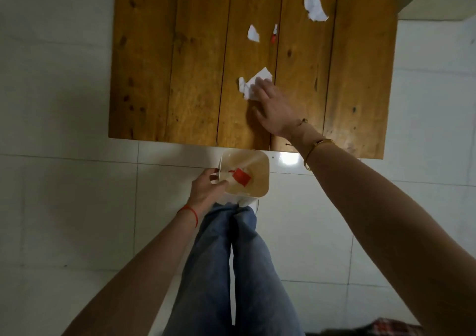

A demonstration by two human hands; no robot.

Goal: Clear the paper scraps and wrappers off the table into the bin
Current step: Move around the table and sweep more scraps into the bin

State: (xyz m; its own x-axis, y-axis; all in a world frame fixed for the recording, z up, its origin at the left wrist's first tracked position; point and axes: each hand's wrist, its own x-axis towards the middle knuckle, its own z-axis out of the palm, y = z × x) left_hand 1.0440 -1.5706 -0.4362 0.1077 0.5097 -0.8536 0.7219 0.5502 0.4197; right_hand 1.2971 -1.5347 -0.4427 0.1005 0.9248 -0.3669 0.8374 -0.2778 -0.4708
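On the wooden surface point(167, 78), our right hand point(273, 109) lies spread, fingers flat on a crumpled paper point(248, 85). Our left hand point(206, 190) pinches the rim of the bin point(257, 181) just below the edge. Three scraps point(315, 7) lie farther off.

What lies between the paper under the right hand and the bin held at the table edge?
Nothing visible. The right hand rests on the crumpled paper; only bare table separates it from the bin, which the left hand holds just below the edge.

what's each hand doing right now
Left hand: closed on the rim of the small beige bin.
Right hand: open, fingers flat on the crumpled white paper scrap.
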